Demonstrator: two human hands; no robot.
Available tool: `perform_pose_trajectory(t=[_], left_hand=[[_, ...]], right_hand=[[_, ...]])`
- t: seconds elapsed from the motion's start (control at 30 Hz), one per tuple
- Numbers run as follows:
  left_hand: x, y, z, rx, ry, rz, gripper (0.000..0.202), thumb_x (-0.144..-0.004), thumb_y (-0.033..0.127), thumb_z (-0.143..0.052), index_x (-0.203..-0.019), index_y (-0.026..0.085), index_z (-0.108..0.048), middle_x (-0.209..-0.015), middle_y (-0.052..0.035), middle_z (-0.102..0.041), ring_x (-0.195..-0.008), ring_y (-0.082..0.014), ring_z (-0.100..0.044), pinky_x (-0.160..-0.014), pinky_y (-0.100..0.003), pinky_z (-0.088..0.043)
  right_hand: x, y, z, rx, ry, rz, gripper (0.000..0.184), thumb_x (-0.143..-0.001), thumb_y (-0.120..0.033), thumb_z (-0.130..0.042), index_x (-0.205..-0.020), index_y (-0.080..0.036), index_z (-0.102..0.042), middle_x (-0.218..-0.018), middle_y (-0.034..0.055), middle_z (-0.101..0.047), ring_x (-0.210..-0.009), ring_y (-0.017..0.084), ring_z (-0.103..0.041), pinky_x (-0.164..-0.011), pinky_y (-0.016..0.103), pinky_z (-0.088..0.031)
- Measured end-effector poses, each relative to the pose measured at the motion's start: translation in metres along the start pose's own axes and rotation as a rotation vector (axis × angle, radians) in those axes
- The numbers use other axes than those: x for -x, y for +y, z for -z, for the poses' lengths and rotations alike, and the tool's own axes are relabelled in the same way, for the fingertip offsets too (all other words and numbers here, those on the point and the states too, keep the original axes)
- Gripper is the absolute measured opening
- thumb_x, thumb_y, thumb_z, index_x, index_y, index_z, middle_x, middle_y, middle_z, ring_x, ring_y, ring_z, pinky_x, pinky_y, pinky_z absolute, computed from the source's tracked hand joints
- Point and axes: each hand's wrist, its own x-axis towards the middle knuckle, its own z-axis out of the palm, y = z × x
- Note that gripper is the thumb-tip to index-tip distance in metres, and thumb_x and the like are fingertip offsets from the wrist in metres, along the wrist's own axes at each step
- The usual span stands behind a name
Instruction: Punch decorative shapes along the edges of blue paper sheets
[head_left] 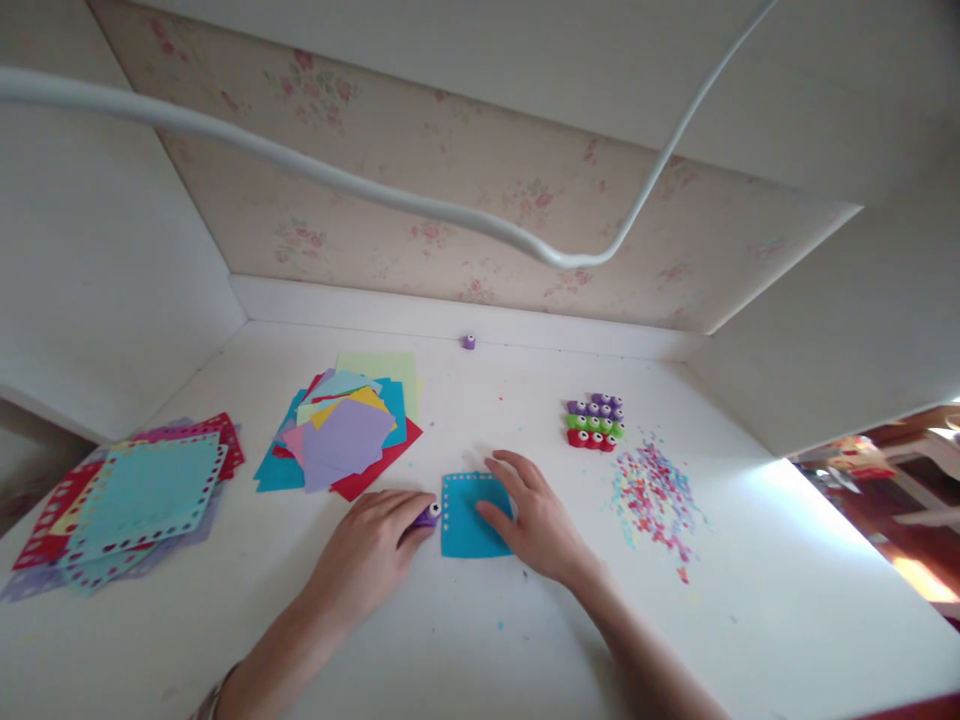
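My left hand (375,535) is closed around a small purple craft punch (428,515), just off the left edge of a blue paper square (472,535). Small holes run along the top edge of the square and down the upper part of its left edge. My right hand (536,520) rests over the right side of the square with its fingers apart, covering part of that edge. Nothing shows between its fingers.
Left of centre lies a pile of plain coloured paper (345,445); farther left, a stack of hole-edged sheets (157,490). Purple, green and red punches (596,424) stand grouped at right, beside scattered confetti (656,495). One purple punch (469,342) stands near the wall. A white cable (360,190) crosses above.
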Motion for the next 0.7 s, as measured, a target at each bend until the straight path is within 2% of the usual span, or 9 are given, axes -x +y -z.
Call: perform_pose_trajectory(t=[0.1,0.17,0.27,0.33,0.4,0.47,0.53,0.7], left_hand=[[0.0,0.002,0.0,0.017,-0.022,0.013,0.02,-0.095,0.024,-0.06,-0.114,0.026,-0.066,-0.108,-0.0034,-0.074,-0.098,-0.0226,-0.07,-0.089,-0.039,-0.057],[0.001,0.001,-0.001,0.016,-0.028,0.023,0.021,-0.094,0.026,-0.061,-0.114,0.027,-0.066,-0.108,-0.0033,-0.074,-0.098,-0.0231,-0.07,-0.088,-0.039,-0.057],[0.001,-0.001,-0.003,0.014,-0.012,0.007,0.022,-0.093,0.027,-0.063,-0.115,0.026,-0.066,-0.111,-0.0046,-0.073,-0.103,-0.0244,-0.069,-0.092,-0.041,-0.057],[0.001,-0.002,-0.003,0.027,0.006,-0.003,0.02,-0.095,0.028,-0.062,-0.114,0.026,-0.067,-0.114,-0.0052,-0.072,-0.105,-0.0244,-0.068,-0.093,-0.041,-0.056],[0.001,-0.002,-0.003,0.078,0.005,0.014,0.019,-0.096,0.028,-0.06,-0.114,0.026,-0.066,-0.114,-0.0049,-0.071,-0.105,-0.0229,-0.068,-0.092,-0.038,-0.058],[0.001,-0.002,-0.003,0.154,-0.006,0.052,0.02,-0.097,0.029,-0.059,-0.116,0.026,-0.065,-0.113,-0.0041,-0.071,-0.102,-0.0206,-0.069,-0.089,-0.033,-0.059],[0.002,-0.002,-0.004,0.22,-0.013,0.091,0.023,-0.097,0.028,-0.059,-0.12,0.027,-0.062,-0.113,-0.0032,-0.071,-0.099,-0.0189,-0.071,-0.089,-0.031,-0.06],[0.003,0.001,-0.006,0.286,-0.016,0.115,0.024,-0.097,0.028,-0.06,-0.121,0.027,-0.062,-0.112,-0.0035,-0.072,-0.096,-0.0185,-0.073,-0.089,-0.03,-0.06]], right_hand=[[0.011,0.016,0.0,0.1,-0.005,-0.073,0.047,-0.092,-0.042,-0.061,-0.135,-0.023,-0.057,-0.147,0.015,-0.048,-0.139,0.035,-0.04,-0.115,0.058,-0.035],[0.015,0.021,-0.002,0.058,-0.003,-0.075,0.039,-0.094,-0.04,-0.059,-0.129,-0.025,-0.061,-0.145,0.0124,-0.051,-0.137,0.033,-0.043,-0.115,0.056,-0.034],[0.016,0.023,-0.003,-0.093,0.055,-0.126,0.024,-0.092,-0.037,-0.061,-0.114,-0.028,-0.065,-0.134,0.009,-0.059,-0.124,0.029,-0.055,-0.107,0.051,-0.045],[0.016,0.022,-0.003,-0.24,0.107,-0.244,0.021,-0.091,-0.039,-0.062,-0.109,-0.028,-0.064,-0.116,0.0072,-0.067,-0.102,0.026,-0.065,-0.088,0.044,-0.055],[0.015,0.021,-0.003,-0.443,0.137,-0.397,0.028,-0.09,-0.045,-0.063,-0.111,-0.028,-0.059,-0.093,0.0033,-0.069,-0.074,0.021,-0.066,-0.062,0.034,-0.054],[0.014,0.02,-0.002,-0.655,0.142,-0.504,0.039,-0.087,-0.051,-0.066,-0.116,-0.028,-0.053,-0.083,-0.0004,-0.066,-0.06,0.016,-0.06,-0.049,0.027,-0.047],[0.014,0.017,-0.001,-0.793,0.133,-0.541,0.049,-0.083,-0.052,-0.071,-0.12,-0.028,-0.05,-0.085,-0.0008,-0.066,-0.06,0.015,-0.061,-0.049,0.025,-0.047],[0.013,0.01,-0.001,-0.886,0.102,-0.555,0.054,-0.081,-0.05,-0.074,-0.123,-0.028,-0.049,-0.088,0.0003,-0.069,-0.063,0.015,-0.063,-0.052,0.026,-0.051]])
